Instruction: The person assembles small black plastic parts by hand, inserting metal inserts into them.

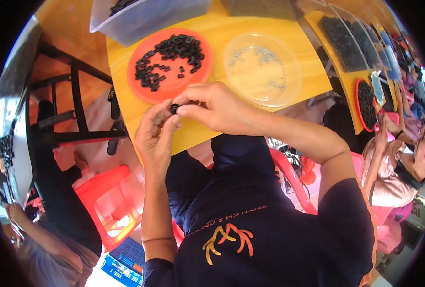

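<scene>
Over the near edge of the yellow table, my two hands meet around a small black part (174, 108), round at its end. My left hand (154, 128) pinches it from the left with thumb and fingers. From the right, my right hand (215, 106) closes thumb and forefinger at the same piece. Fingertips cover much of it, so its exact kind does not show. Just beyond my hands lies an orange-red plate (140, 93) with many small black parts (179, 48). To its right is a clear round tray (250, 86) holding small, thin silvery pieces (258, 53).
A translucent bin (150, 21) with black parts stands at the table's far left. On the right, another table carries bins of black parts (346, 43) and a red plate (358, 107); people sit there. A red plastic stool (112, 201) and another person (54, 248) are at the left.
</scene>
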`<action>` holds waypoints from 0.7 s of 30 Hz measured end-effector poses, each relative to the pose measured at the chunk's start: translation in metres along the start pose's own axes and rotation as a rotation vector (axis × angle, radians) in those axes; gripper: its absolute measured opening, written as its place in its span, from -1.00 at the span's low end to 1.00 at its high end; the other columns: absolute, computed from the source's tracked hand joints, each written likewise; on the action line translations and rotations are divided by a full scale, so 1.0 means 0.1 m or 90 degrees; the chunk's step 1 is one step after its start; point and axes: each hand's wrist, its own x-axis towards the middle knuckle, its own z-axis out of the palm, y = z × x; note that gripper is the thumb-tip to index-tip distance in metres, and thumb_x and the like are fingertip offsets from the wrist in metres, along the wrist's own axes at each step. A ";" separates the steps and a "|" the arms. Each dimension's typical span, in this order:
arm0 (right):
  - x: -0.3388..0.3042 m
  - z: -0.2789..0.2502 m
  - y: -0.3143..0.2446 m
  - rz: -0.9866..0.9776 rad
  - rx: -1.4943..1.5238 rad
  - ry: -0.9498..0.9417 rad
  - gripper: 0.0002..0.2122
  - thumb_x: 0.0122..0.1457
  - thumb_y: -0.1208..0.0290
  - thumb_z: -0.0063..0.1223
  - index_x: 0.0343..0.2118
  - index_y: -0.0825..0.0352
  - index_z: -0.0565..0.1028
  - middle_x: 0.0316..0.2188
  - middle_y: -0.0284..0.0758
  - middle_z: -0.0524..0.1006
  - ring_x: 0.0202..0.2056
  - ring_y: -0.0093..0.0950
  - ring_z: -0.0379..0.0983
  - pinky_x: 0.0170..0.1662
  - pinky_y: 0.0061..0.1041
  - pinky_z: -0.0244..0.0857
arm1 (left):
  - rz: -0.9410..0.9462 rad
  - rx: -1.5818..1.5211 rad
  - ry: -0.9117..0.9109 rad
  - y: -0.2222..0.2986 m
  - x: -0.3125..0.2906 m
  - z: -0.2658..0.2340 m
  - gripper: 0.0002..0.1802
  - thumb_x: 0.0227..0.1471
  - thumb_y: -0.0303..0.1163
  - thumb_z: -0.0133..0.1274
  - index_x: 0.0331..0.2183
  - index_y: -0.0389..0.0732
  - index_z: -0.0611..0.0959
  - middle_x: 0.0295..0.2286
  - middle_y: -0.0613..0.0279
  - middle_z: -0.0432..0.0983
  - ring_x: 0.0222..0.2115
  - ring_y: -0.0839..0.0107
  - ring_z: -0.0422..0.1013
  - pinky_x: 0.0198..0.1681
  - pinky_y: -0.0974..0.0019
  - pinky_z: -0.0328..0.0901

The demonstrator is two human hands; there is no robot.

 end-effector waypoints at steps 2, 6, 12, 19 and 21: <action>0.04 0.04 0.05 0.052 0.064 0.022 -0.79 0.24 0.44 0.08 -0.15 0.47 0.53 -0.28 -0.25 0.61 -0.22 -0.56 0.52 -0.13 -0.54 0.38 | -0.002 0.017 -0.009 -0.02 0.06 -0.01 -0.65 0.09 -0.70 0.09 -0.05 -0.33 0.56 -0.34 0.29 0.45 -0.38 0.54 0.42 -0.30 0.49 0.37; 0.14 0.08 0.06 0.091 0.180 0.095 -0.78 0.24 0.41 0.09 -0.16 0.45 0.54 -0.33 -0.22 0.61 -0.27 -0.50 0.55 -0.15 -0.53 0.39 | 0.039 0.009 -0.027 -0.07 0.30 -0.07 -0.69 0.10 -0.65 0.11 -0.07 -0.34 0.58 -0.34 0.28 0.45 -0.37 0.52 0.43 -0.29 0.45 0.37; 0.06 -0.39 0.18 -0.079 -0.108 0.139 -0.81 0.22 0.41 0.11 -0.19 0.40 0.58 -0.33 -0.26 0.62 -0.32 -0.54 0.54 -0.21 -0.54 0.38 | 0.001 -0.020 -0.053 0.00 0.43 -0.03 -0.80 0.12 -0.60 0.12 -0.17 -0.33 0.58 -0.29 0.23 0.52 -0.36 0.49 0.47 -0.28 0.46 0.35; -0.10 -1.28 0.54 0.163 -0.440 0.174 -0.80 0.15 0.31 0.06 -0.33 0.34 0.60 -0.35 -0.16 0.61 -0.29 -0.16 0.54 -0.20 -0.25 0.38 | -0.040 -0.046 -0.028 -0.02 0.31 0.02 -0.80 0.12 -0.56 0.13 -0.16 -0.34 0.58 -0.28 0.17 0.57 -0.38 0.46 0.50 -0.34 0.45 0.35; -0.09 -1.29 0.61 0.169 -0.466 0.156 -0.80 0.15 0.32 0.06 -0.33 0.34 0.60 -0.34 -0.15 0.61 -0.29 -0.15 0.54 -0.20 -0.24 0.38 | -0.050 -0.043 -0.025 -0.03 0.29 0.02 -0.79 0.12 -0.56 0.13 -0.16 -0.34 0.58 -0.28 0.16 0.58 -0.39 0.45 0.50 -0.35 0.45 0.35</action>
